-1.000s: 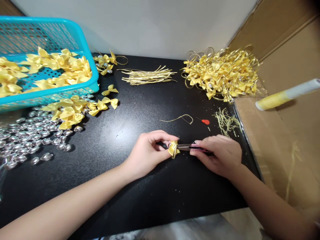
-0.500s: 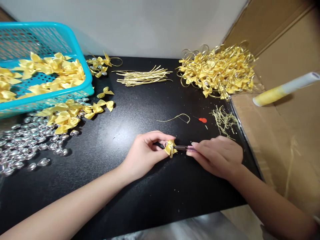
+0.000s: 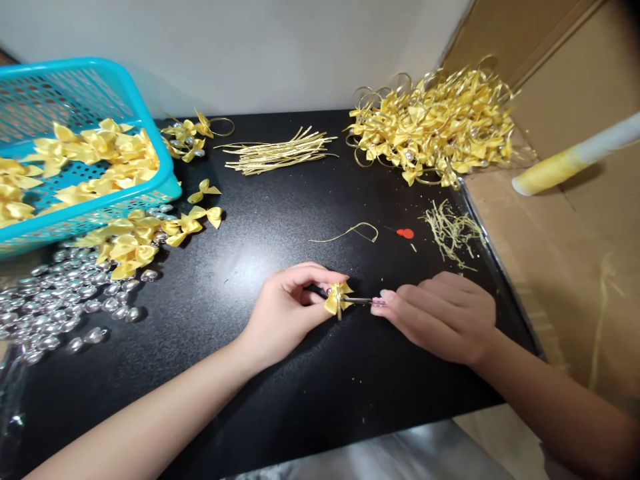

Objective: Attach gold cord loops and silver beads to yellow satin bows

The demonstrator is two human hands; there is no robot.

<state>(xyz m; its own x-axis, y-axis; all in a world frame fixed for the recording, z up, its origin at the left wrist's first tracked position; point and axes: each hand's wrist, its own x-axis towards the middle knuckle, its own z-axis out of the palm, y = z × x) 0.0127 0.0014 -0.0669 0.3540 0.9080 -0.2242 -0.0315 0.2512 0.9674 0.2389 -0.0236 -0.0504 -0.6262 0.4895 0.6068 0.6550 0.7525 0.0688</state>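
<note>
Between the thumb and fingers of my left hand (image 3: 290, 310) is a yellow ribbon bow (image 3: 336, 303) with gold cord on it. A dark bit shows in the gap behind those fingers; I cannot make out what it is. My right hand (image 3: 445, 317) is closed around a slim pink-handled metal tool (image 3: 379, 302), whose thin metal end meets the bow. The fingers cover most of the tool, so its exact kind is unclear. Beyond the hands lie a loose piece of thin cord (image 3: 350, 232) and a small red object (image 3: 406, 233).
At left stands a blue basket (image 3: 173, 190) of yellow bows, with silver beads (image 3: 65, 300) and more bows (image 3: 127, 247) beside it. Gold cord lengths (image 3: 280, 152) lie at the back. Finished-looking bows with loops (image 3: 430, 127) are heaped back right, near cord clippings (image 3: 453, 230).
The view has shifted slightly. The bow has turned a little in my left hand, and my right hand has shifted slightly rightward, with the tool still at the bow.
</note>
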